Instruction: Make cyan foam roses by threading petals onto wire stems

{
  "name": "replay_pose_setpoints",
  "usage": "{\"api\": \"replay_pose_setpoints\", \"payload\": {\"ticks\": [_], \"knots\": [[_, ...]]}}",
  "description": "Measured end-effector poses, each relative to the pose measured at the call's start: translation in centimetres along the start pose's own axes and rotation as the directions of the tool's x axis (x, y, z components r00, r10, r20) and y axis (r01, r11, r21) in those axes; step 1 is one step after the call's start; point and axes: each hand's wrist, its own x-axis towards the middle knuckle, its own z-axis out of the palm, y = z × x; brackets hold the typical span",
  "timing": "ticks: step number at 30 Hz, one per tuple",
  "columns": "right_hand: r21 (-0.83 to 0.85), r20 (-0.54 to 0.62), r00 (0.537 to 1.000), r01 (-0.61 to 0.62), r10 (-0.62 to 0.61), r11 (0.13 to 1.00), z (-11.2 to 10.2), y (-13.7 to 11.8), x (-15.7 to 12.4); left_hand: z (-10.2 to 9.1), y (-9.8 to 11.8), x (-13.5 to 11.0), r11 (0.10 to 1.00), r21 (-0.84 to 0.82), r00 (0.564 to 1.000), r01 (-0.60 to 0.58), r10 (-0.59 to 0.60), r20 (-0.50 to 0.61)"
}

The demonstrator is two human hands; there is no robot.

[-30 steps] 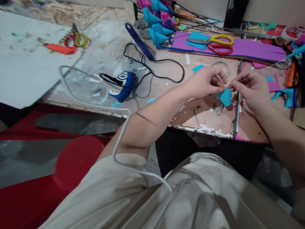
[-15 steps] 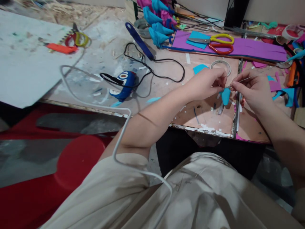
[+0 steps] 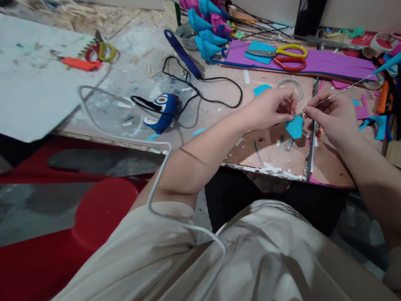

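My left hand (image 3: 283, 109) is closed in a pinch on the upper edge of a small blue sheet piece (image 3: 294, 127), which hangs below the fingertips with its broad, pointed face showing. Close beside it, my right hand (image 3: 335, 115) pinches a thin wire (image 3: 347, 87) between thumb and forefinger. That wire slants up to the right, toward a blue cone-shaped piece (image 3: 390, 64) at the frame's edge. The near end of the wire lies by the blue piece; whether they touch I cannot tell. Behind my left hand lies a roll of tape (image 3: 302, 88).
Yellow-and-red-handled scissors (image 3: 290, 56) rest on a purple sheet (image 3: 332, 62). Blue and pink folded flowers (image 3: 208, 44) lie at the back. A blue corded tool (image 3: 163, 113) sits left, near orange-handled pliers (image 3: 81, 62). A white cable (image 3: 125, 138) crosses the table edge.
The blue sheet piece has turned, so it looks wider than before. The wire in my right hand has swung up, and more of the blue cone shows at the right edge.
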Motion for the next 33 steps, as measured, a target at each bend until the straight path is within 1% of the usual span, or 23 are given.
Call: {"api": "replay_pose_setpoints", "payload": {"ticks": [7, 13, 18, 21, 23, 28, 33], "knots": [[0.038, 0.002, 1.0, -0.024, 0.024, 0.999, 0.1, 0.0, -0.2, 0.1, -0.7, 0.1, 0.997, -0.069, 0.999, 0.034, -0.032, 0.035], [0.054, 0.005, 1.0, -0.022, 0.022, 0.998, 0.0, -0.3, -0.3, 0.0, -0.6, 0.1, 0.996, -0.08, 0.997, 0.044, -0.04, 0.061], [0.039, -0.006, 1.0, -0.022, 0.022, 0.999, -0.1, -0.2, -0.2, -0.1, -0.3, 0.1, 0.999, -0.045, 0.998, 0.019, -0.017, 0.058], [0.023, -0.016, 1.0, -0.019, 0.02, 1.0, -0.1, -0.3, -0.2, -0.1, -0.2, 0.0, 1.0, -0.017, 1.0, 0.003, -0.002, 0.027], [0.012, -0.03, 0.999, -0.013, 0.013, 1.0, 0.0, -0.3, -0.2, -0.1, 0.0, 0.0, 0.999, 0.031, 1.0, -0.012, 0.012, 0.015], [-0.024, -0.028, 0.999, 0.028, -0.029, 0.999, 0.0, 0.1, -0.2, -0.2, 0.5, -0.3, 0.984, 0.167, 0.998, -0.055, 0.051, 0.029], [-0.017, -0.016, 0.998, 0.052, -0.052, 0.998, -0.1, 0.4, -0.1, -0.2, 1.1, -0.4, 0.981, 0.187, 0.999, -0.05, 0.046, 0.027]]}}
